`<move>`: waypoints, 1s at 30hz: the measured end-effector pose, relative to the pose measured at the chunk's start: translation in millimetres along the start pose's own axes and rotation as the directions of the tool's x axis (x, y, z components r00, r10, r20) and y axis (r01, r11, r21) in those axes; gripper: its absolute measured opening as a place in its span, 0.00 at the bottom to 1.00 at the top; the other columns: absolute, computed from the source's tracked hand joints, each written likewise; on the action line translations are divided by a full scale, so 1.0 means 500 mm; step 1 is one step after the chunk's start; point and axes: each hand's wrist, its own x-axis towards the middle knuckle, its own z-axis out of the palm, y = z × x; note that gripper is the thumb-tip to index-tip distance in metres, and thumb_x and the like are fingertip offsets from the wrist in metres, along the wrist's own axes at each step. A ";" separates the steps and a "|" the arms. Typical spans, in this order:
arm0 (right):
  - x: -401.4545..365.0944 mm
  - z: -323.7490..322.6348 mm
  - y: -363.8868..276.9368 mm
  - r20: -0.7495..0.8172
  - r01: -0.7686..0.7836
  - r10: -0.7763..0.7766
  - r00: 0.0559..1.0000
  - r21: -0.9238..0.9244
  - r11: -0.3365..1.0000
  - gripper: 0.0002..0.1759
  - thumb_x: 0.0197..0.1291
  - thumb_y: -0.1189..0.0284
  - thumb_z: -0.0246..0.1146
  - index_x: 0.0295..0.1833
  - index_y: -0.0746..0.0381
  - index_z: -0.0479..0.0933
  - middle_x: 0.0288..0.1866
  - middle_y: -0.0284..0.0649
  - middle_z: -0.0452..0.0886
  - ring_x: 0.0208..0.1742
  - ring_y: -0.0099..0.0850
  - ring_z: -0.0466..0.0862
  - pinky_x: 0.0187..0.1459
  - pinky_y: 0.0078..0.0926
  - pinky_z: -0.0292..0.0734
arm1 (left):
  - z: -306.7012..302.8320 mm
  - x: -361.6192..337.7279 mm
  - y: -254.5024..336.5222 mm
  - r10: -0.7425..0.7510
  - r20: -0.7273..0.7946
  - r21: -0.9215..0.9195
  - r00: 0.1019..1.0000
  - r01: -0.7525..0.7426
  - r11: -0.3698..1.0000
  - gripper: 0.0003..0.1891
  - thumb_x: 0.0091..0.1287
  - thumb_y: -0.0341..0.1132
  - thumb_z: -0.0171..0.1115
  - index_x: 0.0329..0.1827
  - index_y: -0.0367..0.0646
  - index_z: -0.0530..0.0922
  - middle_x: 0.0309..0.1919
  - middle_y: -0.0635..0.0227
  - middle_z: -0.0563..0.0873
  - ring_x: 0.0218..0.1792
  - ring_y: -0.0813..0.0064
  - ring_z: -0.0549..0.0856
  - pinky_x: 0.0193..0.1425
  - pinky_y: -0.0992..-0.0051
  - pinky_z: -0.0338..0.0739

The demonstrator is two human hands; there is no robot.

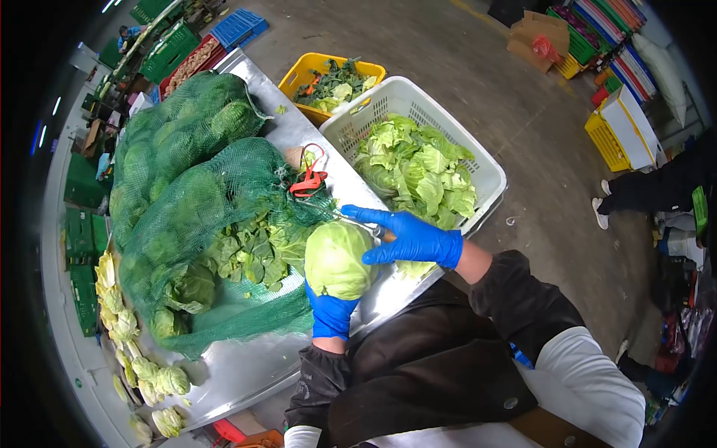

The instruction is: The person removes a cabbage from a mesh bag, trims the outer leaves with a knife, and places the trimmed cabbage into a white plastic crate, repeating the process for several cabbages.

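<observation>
A pale green cabbage rests in my left hand, which wears a blue glove and cups it from below. My right hand, also gloved in blue, is closed around the handle of a knife, with the index finger stretched forward. Its thin blade reaches past the top of the cabbage toward the green mesh bag. Loose leaves and a whole cabbage lie at the bag's opening. Red straps lie close to the blade's far end.
A white crate of cabbage leaves stands against the table's right edge, with a yellow crate of trimmings beyond it. Another full mesh bag lies on the metal table. Small leafy heads line the left edge. A person is at right.
</observation>
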 end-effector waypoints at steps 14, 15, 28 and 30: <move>-0.004 0.084 0.091 0.147 -0.292 0.356 0.923 0.871 0.395 0.26 0.65 0.40 0.55 0.41 0.52 0.78 0.20 0.25 0.67 0.13 0.16 0.59 0.14 0.14 0.52 | 0.040 -0.055 -0.001 0.425 0.314 0.656 0.849 -0.517 0.549 0.71 0.35 0.40 0.85 0.79 0.49 0.40 0.74 0.57 0.57 0.73 0.58 0.60 0.76 0.58 0.58; -0.002 0.085 0.092 0.177 -0.310 0.334 0.926 0.860 0.405 0.27 0.65 0.38 0.53 0.41 0.51 0.77 0.19 0.25 0.67 0.13 0.16 0.59 0.13 0.14 0.51 | 0.050 -0.062 -0.001 0.453 0.340 0.785 0.824 -0.514 0.345 0.69 0.36 0.41 0.84 0.79 0.45 0.40 0.74 0.55 0.55 0.74 0.58 0.60 0.76 0.59 0.57; -0.052 0.073 0.108 -0.548 -0.317 0.019 0.836 -0.455 0.832 0.34 0.68 0.48 0.53 0.65 0.66 0.67 0.32 0.53 0.83 0.30 0.50 0.84 0.29 0.45 0.77 | 0.074 0.009 -0.055 0.463 0.081 0.973 0.883 0.031 -0.229 0.53 0.38 0.50 0.81 0.66 0.33 0.64 0.56 0.48 0.70 0.56 0.50 0.75 0.57 0.60 0.74; -0.070 0.098 0.129 -0.535 -0.302 -0.069 0.842 -0.574 0.761 0.34 0.70 0.50 0.50 0.71 0.64 0.62 0.32 0.50 0.83 0.28 0.48 0.84 0.29 0.44 0.78 | 0.090 0.022 -0.061 0.459 0.088 0.962 0.884 0.044 -0.268 0.54 0.38 0.52 0.81 0.65 0.33 0.63 0.57 0.46 0.70 0.55 0.48 0.75 0.55 0.59 0.76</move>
